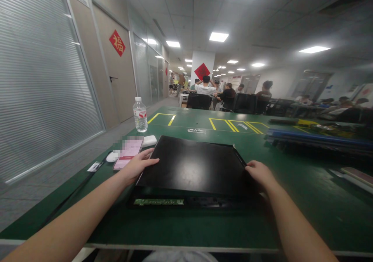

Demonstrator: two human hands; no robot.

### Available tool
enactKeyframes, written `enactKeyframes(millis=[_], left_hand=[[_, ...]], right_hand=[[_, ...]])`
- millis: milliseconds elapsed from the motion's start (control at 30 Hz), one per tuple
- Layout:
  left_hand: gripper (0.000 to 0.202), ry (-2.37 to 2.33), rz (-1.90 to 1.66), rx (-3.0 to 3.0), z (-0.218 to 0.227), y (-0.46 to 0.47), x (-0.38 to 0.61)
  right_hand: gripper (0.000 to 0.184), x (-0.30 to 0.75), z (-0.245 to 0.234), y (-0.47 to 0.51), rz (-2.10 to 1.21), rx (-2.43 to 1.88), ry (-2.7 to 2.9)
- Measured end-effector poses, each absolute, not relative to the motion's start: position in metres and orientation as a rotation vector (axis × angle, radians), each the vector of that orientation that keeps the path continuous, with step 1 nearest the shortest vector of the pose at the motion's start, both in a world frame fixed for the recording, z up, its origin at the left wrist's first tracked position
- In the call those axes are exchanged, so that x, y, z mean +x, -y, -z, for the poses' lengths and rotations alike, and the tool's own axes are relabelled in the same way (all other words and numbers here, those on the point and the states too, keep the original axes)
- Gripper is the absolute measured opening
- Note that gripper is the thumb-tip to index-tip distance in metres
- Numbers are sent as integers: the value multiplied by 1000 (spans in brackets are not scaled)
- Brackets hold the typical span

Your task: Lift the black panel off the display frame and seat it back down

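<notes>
Head view: outstretched, left grip (137,167) and right grip (261,175) pinch a black panel (192,165) by opposite sides.

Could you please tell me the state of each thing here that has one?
Black panel: left hand holding its left edge, right hand at its right side
Green circuit board: uncovered
Bottle: upright, capped
Phone: screen lit
Door: shut
Ceiling lights: on

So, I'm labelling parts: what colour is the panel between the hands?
The panel is black, with a pale sheen near its middle; best seen in the head view.
</notes>
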State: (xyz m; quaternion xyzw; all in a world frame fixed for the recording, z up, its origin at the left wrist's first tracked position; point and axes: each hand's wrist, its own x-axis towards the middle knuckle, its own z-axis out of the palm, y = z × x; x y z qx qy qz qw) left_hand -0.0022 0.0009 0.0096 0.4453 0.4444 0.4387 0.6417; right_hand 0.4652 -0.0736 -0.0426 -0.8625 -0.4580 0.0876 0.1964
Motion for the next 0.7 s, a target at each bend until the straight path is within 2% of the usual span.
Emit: enactKeyframes(millis=[267,700], left_hand=[[74,-1015,-989,1051,-6,-3,-6],[63,-1054,-994,1081,-17,4,-2]], right_hand=[[30,462,40,75,-236,-2438,1279],[26,463,40,75,-255,-2422,1284]])
